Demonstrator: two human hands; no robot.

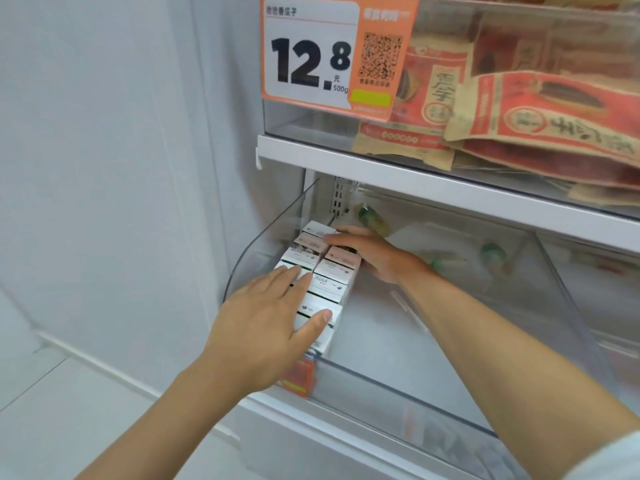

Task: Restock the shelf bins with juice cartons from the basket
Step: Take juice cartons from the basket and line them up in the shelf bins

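Observation:
Several white and pink juice cartons stand upright in two rows at the left end of a clear plastic shelf bin. My left hand lies flat on the tops of the near cartons, fingers straight and spread. My right hand reaches into the bin from the right and presses against the right side of the far cartons, fingers extended along them. The basket is out of view.
Above, a white shelf carries a clear bin of red and brown snack bags with an orange price tag reading 12.8. A white wall stands at the left. A small orange label hangs on the bin's front.

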